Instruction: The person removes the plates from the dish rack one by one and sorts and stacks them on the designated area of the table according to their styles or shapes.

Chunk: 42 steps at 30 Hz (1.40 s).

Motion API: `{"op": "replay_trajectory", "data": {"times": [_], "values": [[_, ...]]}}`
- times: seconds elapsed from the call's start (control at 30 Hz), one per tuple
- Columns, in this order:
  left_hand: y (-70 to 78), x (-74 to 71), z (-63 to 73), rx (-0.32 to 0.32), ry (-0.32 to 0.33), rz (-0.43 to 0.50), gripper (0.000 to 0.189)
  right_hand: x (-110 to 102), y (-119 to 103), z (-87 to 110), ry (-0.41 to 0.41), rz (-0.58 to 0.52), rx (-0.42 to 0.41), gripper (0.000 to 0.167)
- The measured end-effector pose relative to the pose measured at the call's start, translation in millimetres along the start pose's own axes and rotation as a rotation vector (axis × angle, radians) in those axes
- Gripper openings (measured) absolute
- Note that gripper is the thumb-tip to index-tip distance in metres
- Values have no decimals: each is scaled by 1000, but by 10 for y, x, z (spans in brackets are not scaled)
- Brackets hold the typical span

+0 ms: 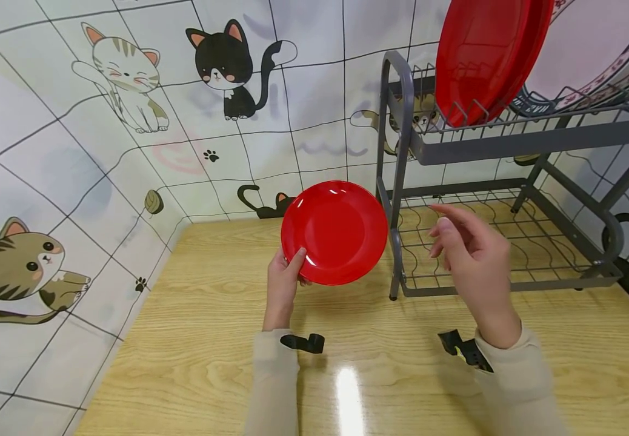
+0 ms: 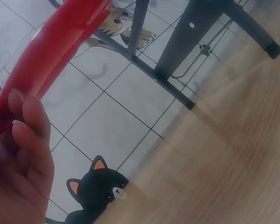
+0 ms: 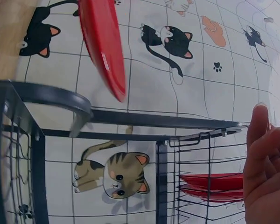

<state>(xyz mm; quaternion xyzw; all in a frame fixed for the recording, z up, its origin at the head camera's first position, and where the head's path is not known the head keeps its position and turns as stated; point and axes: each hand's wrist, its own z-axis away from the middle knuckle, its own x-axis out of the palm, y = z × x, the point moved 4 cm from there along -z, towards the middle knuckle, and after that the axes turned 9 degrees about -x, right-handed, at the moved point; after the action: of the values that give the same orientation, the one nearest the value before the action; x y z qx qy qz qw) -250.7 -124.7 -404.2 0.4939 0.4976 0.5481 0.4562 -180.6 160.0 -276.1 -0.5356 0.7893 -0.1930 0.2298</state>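
Fingers (image 2: 35, 128) of the left hand (image 1: 283, 281) are gripping a round red plate (image 1: 342, 230) by its near left edge, the thumb lying on the upper face and the other fingers bending underneath. The plate is being held up above a pale wooden table (image 1: 194, 339), tilted so that its glossy face is showing to the head camera. It is hovering just left of a dark grey two-tier dish rack (image 1: 511, 142). To the right, the right hand (image 1: 480, 260) is hanging released in front of the rack's lower wire shelf (image 1: 472, 248), its fingers loosely bending and pointing left, the thumb near the index finger. On the upper shelf, larger red plates (image 1: 489, 60) are leaning upright on the left, and white plates with patterned rims (image 1: 592, 54) are standing to their right. Both arms are wearing light beige sleeves (image 1: 273, 375), with a black strap (image 1: 302, 343) showing at the left wrist. Behind everything, a white tiled wall (image 1: 314, 139) is displaying cartoon cats, a black-and-white one (image 1: 238, 75) sitting on the far side.
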Motion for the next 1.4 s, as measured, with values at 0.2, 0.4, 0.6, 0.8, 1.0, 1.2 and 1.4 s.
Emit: {"op": "replay_trajectory", "data": {"times": [0.2, 0.4, 0.6, 0.8, 1.0, 1.2, 1.4], "values": [[-137, -1, -65, -38, 14, 26, 37, -138, -19, -148, 33, 100, -42, 28], [-349, -24, -156, -65, 39, 31, 40, -279, -139, -355, 54, 192, -86, 32], [-426, -25, -165, -63, 61, 10, 38, -395, -276, -588, 57, 301, -130, 31], [-491, -20, -171, -75, 69, -1, 34, -497, -351, -843, 56, 415, -151, 34], [-582, -9, -198, -104, 95, 5, 34, -595, -340, -1115, 33, 534, -163, 38], [-664, 6, -215, -122, 107, -5, 36, -652, -346, -1320, 2, 674, -146, 43], [-737, 26, -234, -158, 128, -59, 42, -691, -341, -1483, -72, 759, -94, 49]]}}
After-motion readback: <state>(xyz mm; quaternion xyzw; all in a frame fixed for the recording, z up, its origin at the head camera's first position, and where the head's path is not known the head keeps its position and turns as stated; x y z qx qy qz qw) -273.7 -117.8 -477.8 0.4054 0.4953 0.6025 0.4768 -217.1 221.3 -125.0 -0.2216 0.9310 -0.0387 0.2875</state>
